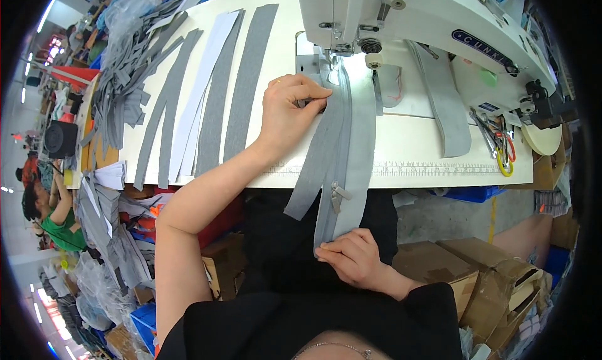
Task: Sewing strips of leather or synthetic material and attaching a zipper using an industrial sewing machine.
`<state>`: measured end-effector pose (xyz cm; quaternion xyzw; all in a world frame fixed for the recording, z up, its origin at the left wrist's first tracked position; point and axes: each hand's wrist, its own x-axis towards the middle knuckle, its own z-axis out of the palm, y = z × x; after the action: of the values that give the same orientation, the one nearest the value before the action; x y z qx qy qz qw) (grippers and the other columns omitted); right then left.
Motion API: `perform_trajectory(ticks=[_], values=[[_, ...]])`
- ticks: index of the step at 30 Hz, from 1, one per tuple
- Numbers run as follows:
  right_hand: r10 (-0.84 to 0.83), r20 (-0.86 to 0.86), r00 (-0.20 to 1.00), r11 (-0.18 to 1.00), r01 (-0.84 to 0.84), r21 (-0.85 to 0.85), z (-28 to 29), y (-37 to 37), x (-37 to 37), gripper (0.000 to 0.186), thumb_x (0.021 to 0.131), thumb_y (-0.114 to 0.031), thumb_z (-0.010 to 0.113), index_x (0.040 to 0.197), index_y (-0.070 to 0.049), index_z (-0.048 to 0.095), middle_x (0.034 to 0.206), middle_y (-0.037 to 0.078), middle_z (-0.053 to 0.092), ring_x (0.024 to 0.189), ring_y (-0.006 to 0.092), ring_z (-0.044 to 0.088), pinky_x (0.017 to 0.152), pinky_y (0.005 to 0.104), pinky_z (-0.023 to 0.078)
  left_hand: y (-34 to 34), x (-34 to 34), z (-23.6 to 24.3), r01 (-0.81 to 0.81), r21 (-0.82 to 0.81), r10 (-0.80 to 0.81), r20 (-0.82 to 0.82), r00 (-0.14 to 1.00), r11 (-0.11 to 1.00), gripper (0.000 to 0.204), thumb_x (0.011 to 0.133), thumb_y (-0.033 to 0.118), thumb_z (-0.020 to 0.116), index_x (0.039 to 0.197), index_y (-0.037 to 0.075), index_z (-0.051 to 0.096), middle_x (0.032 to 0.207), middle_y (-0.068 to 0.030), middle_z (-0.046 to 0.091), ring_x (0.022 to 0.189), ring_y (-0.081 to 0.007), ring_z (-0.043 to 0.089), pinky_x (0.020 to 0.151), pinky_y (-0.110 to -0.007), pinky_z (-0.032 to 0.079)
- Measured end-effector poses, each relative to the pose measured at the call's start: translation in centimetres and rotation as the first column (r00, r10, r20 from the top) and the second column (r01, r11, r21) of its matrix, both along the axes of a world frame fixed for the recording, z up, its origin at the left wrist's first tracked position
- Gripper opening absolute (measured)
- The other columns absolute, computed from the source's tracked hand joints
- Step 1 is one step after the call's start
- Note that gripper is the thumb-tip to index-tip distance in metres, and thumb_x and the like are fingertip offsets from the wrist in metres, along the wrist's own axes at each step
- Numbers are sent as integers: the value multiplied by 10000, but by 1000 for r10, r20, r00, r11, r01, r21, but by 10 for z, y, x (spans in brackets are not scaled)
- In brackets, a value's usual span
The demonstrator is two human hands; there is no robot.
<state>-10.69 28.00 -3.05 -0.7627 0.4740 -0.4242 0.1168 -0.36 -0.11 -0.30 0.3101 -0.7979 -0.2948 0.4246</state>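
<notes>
A grey zipper strip runs from under the needle area of the white sewing machine over the table's front edge. Two metal zipper pulls sit close together near its lower part. My left hand pinches the edge of a narrow grey fabric strip just left of the presser foot. That strip lies along the zipper, and its lower end hangs loose. Below the table edge, my right hand grips the near end of the zipper strip between thumb and fingers.
Several grey fabric strips and white strips lie on the white table at left. Scissors rest at its right corner, beside a wide grey piece. Cardboard boxes stand lower right. A person in green works far left.
</notes>
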Motion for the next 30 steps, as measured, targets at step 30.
perform_trajectory(ticks=[30], values=[[-274, 68, 959, 960, 277, -36, 31, -91, -14, 270, 747, -40, 830, 1005, -65, 754, 900, -6, 680, 795, 185, 624, 770, 340, 408, -2, 0, 1, 46, -20, -46, -4, 999, 999, 158, 737, 40, 840, 888, 83, 837, 795, -43, 728, 780, -190, 667, 826, -312, 469]])
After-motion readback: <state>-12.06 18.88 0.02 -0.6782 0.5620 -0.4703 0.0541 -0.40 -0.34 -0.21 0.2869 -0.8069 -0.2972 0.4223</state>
